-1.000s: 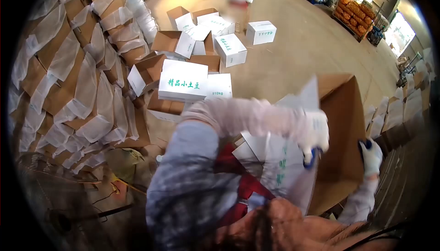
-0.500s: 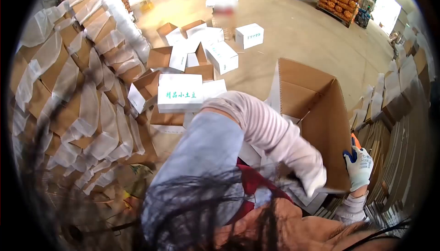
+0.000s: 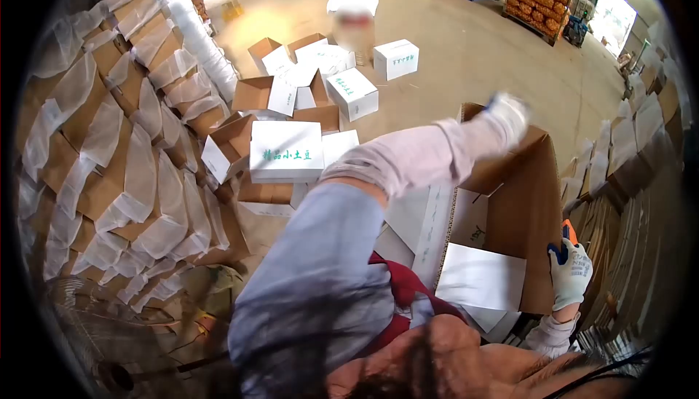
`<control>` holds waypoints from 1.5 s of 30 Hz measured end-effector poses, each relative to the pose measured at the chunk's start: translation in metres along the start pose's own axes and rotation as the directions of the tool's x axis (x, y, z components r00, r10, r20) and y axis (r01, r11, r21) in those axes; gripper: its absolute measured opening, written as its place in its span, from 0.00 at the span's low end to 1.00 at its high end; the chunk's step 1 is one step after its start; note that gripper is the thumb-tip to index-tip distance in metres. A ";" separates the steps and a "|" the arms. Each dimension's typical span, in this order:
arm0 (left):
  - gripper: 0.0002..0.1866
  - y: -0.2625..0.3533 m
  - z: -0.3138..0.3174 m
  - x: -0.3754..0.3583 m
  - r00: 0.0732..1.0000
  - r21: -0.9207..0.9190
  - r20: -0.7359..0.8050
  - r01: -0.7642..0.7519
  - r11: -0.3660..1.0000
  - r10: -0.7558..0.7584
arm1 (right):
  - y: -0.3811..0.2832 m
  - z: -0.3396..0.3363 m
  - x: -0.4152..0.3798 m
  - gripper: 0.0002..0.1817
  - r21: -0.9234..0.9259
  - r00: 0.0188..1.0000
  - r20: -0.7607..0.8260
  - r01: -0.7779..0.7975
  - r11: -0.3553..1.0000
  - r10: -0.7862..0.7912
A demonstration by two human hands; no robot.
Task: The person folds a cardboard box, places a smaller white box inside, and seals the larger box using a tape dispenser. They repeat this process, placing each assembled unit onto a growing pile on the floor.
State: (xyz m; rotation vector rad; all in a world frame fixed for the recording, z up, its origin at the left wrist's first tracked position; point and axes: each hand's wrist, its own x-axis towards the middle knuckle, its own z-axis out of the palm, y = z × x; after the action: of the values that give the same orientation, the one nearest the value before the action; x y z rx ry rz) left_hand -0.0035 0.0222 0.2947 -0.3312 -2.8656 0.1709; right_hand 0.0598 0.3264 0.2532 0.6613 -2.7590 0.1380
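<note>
- Two gloved hands work one open cardboard box (image 3: 520,210), which stands on its side just in front of the person.
- Left hand (image 3: 507,116): raised at the box's upper far edge; blurred, so its grip cannot be told.
- Right hand (image 3: 570,271): fingers closed around the box's near right edge.
- White printed cartons (image 3: 286,150) lie on the floor (image 3: 466,49) beyond.
</note>
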 end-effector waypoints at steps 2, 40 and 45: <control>0.25 -0.014 0.005 -0.014 1.000 -0.119 -0.002 0.016 0.993 -0.016 | -0.003 -0.007 0.004 0.20 -0.044 0.993 0.094 -0.066 0.997 0.070; 0.27 -0.022 0.067 -0.040 0.814 -0.910 0.389 0.412 0.044 0.431 | -0.107 0.054 -0.020 0.22 0.990 0.990 0.044 -0.062 0.130 0.132; 0.22 -0.015 0.073 -0.063 0.821 -0.760 0.434 0.555 -0.340 0.371 | -0.104 0.047 -0.018 0.21 0.996 0.995 0.072 -0.075 0.047 0.076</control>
State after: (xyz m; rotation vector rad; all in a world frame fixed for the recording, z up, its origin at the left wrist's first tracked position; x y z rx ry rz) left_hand 0.0332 -0.0134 0.2116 -0.2035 -2.3091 -2.9601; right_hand 0.1102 0.2344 0.2051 0.7141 -2.1900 2.2873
